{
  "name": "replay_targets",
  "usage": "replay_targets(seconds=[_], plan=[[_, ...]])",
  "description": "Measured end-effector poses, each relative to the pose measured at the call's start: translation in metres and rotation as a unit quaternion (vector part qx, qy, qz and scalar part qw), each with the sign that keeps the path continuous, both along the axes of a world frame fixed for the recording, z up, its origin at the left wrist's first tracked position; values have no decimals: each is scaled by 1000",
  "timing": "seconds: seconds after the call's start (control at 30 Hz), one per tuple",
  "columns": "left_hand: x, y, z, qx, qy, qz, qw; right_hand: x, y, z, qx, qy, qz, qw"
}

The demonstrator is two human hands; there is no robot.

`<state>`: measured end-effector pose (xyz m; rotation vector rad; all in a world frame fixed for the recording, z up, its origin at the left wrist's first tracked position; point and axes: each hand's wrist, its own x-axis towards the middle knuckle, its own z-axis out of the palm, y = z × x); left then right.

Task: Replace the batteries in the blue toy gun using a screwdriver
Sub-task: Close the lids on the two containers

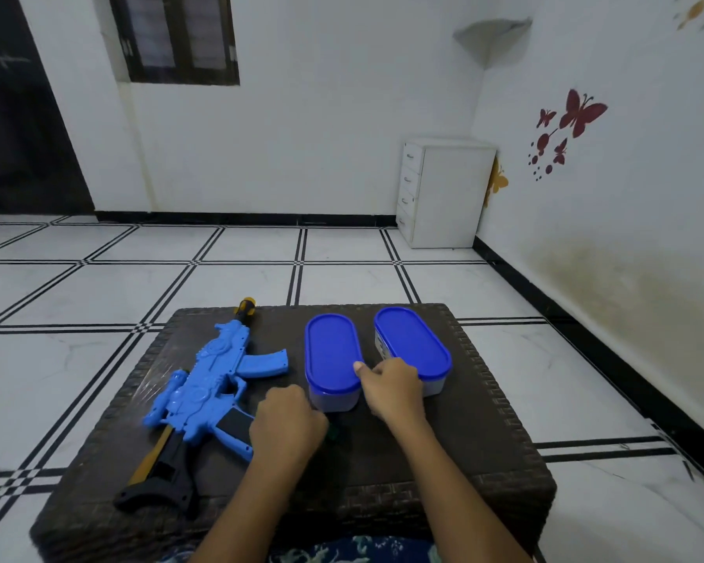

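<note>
- The gun [216, 384] lies untouched on the tabletop's [464, 440] left side.
- The right hand [393, 386] pinches the left box [332, 355] at its lid rim, thumb on top, likely to open it for batteries.
- The left hand [287, 424] is curled beside that box, perhaps steadying it; whether its grip holds anything cannot be told.

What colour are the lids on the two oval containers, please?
Both lids are solid dark blue, seen clearly in the head view.

Blue toy gun [204, 384]: we note blue plastic body, curved blue magazine projecting right, black grip panel, black stock with yellow strip, black-and-yellow muzzle tip. We find it lying flat on its side, diagonal, on left part of dark woven table [484, 440]; muzzle at far edge, stock at near-left edge.
</note>
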<state>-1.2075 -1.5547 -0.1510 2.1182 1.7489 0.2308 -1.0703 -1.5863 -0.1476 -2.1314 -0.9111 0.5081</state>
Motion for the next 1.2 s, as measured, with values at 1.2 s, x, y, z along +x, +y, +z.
replay_targets(seconds=[1.2], plan=[[18,44,-8,-248,-520,158,802,12,-10,-6,170,-27,106,979]])
